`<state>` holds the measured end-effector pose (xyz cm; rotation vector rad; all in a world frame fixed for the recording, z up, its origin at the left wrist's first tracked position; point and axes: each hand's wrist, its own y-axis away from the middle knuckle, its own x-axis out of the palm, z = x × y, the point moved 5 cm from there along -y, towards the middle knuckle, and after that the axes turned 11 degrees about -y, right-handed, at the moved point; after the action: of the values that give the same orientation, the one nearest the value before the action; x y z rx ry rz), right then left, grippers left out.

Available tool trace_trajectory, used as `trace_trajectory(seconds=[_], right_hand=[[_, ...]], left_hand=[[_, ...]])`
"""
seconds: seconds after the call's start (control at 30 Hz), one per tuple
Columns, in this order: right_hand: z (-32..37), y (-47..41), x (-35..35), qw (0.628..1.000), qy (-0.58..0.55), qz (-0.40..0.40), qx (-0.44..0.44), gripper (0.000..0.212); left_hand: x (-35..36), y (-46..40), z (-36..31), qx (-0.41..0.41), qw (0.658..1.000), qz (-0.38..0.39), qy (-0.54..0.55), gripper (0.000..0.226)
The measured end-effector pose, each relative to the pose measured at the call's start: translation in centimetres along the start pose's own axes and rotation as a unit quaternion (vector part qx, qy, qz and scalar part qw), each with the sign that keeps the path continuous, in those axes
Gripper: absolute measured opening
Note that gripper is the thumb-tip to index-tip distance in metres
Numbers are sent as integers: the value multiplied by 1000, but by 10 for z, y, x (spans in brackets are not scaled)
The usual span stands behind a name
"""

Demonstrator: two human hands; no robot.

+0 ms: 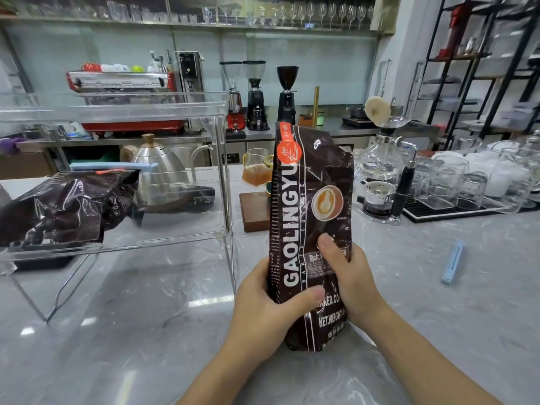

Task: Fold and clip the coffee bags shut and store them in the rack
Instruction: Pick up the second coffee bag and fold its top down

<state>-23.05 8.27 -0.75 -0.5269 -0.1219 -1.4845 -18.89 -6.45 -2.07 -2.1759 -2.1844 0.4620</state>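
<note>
Our fingers [317,295] wrap both sides of a dark coffee bag [311,229]: left hand [263,311] and right hand [349,276] hold it upright on the marble bench [146,331], its top unfolded. We see a second bag [64,209], clipped, lying in the clear rack [225,171]. A blue clip [453,262] lies well apart on our right.

Coffee bag [309,217]: tall, dark brown, upright on the grey marble counter [146,331], top unfolded.
Left hand [263,305]: wrapped round the bag's lower left side, thumb across the front.
Right hand [347,273]: gripping the lower right side.
Rack [225,176]: clear acrylic, to the left.
Second bag [64,206]: lying on the rack's shelf, a blue clip [111,166] across its top.
Loose clip [452,263]: pale blue, on the counter to the right, apart from the hands.
</note>
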Motion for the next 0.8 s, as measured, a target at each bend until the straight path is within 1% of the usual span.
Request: trace_trajectory(seconds=[0.13,0.27,0.33,0.43,0.5,0.57,0.7,0.8], right_hand=[[2,1,0,1000,16,7,-21,45],[6,2,1,997,42,10,-58,41],[10,3,0,994,66,2,-84,35],[18,6,0,987,107,-6,-123,17],[21,8,-1,982,135,-3,-135,14],[23,9,-2,978,154,3,-142,15],[24,7,-3,980,157,-4,-121,26],[18,-1,-10,987,143,-41,-61,25]], left_hand=[[-1,0,-1,-4,1000,12,23,37],[-2,-4,3,-4,1000,14,26,37],[-1,-4,3,-2,999,18,28,40],[-1,-4,3,8,1000,24,10,40],[-1,-4,3,12,999,31,-12,38],[-2,-4,1,9,999,43,-22,36],[-1,-5,0,-10,998,62,-21,33],[2,-4,3,-55,997,61,-2,30]])
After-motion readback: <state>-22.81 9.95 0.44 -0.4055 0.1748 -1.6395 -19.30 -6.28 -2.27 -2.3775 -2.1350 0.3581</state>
